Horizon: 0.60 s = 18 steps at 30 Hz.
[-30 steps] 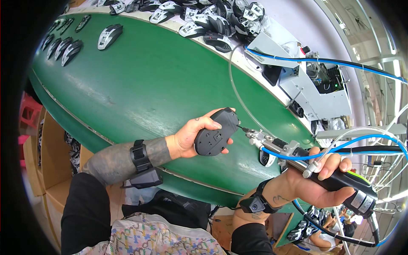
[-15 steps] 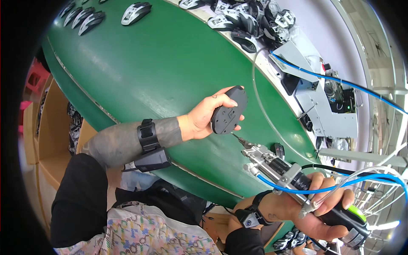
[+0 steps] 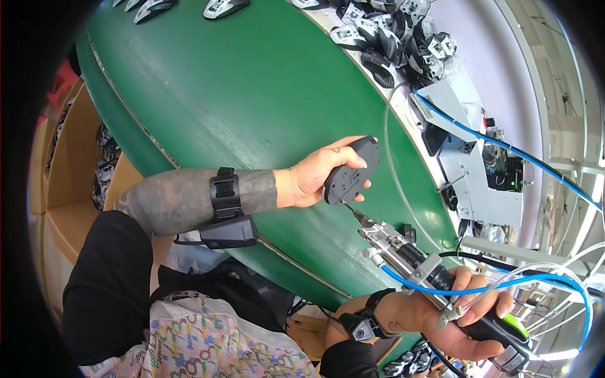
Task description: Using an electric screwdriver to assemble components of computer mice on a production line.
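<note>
My left hand [image 3: 313,177] is closed round a black computer mouse [image 3: 357,167], with its flat underside and small holes facing me. The thumb lies across that underside while the fingers wrap behind it. In my right hand [image 3: 463,324] is a power screwdriver [image 3: 403,255] with a metal front, a black and green grip and a blue air hose. Its thin bit points up and left at the lower end of the mouse. The tip appears to touch the mouse there, but I cannot tell whether it sits in a hole.
Under both hands runs a green work surface [image 3: 239,107]. More black-and-white mice [image 3: 378,38] are heaped at its far edge, and several lie at the upper left. A grey metal machine [image 3: 485,183] stands at the right, with a blue hose [image 3: 504,142] above it. Cardboard boxes [image 3: 75,183] are at the left.
The screwdriver's bit has come up to the lower end of the mouse, from just beside it. Both hands keep their holds. The whole view has shifted slightly.
</note>
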Available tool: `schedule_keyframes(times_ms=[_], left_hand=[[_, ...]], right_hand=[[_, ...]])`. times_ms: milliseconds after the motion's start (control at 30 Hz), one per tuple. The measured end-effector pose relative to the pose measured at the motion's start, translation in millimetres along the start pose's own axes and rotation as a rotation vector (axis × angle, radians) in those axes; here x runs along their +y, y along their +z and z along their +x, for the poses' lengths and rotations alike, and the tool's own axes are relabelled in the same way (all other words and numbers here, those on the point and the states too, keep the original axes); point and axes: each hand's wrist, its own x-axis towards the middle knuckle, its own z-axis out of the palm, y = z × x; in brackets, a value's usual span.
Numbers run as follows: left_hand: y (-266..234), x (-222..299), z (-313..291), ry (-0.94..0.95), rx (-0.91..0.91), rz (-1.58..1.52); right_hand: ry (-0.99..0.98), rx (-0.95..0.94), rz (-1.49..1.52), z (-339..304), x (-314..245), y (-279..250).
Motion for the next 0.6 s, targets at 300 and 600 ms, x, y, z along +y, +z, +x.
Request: schedule_keyframes(times_ms=[300, 600], left_hand=[[5, -4, -3, 0.062, -0.026, -0.085], [-5, -2, 6, 0.065, 0.175, 0.093]], right_hand=[[0.068, -0.151, 0.026, 3, 5, -1], [-0.029, -0.032, 0.0, 1, -16, -4]])
